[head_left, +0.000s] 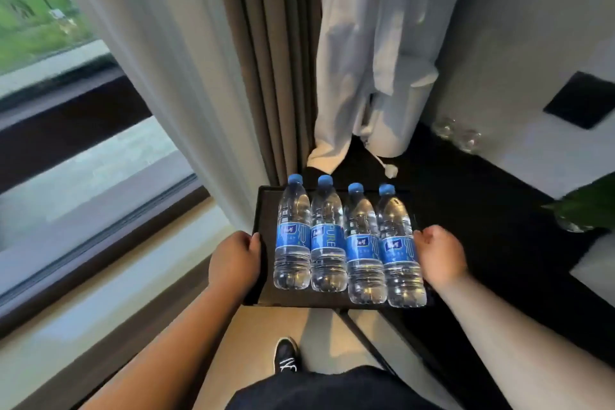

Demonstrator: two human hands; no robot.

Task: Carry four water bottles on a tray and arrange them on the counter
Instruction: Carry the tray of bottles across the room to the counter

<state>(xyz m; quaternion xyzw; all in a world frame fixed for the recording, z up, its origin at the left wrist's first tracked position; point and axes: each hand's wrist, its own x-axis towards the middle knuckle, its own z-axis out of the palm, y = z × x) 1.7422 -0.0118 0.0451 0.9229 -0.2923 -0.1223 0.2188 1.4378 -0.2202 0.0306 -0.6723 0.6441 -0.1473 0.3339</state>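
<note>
A black tray (264,210) is held level in front of me, over the near edge of a dark counter (466,210). Several clear water bottles with blue caps and blue labels stand on it side by side in a row, from the leftmost bottle (293,236) to the rightmost bottle (399,246). My left hand (233,263) grips the tray's left rim, thumb on top. My right hand (439,253) grips the right rim, close against the rightmost bottle. The tray's right rim is hidden by that hand and bottle.
Grey and brown curtains (259,60) hang just beyond the tray's far left corner, with white robes (376,43) hanging over the counter behind it. Upturned glasses (461,133) stand at the counter's back right. A green plant (589,206) is at the right. A window (66,93) fills the left.
</note>
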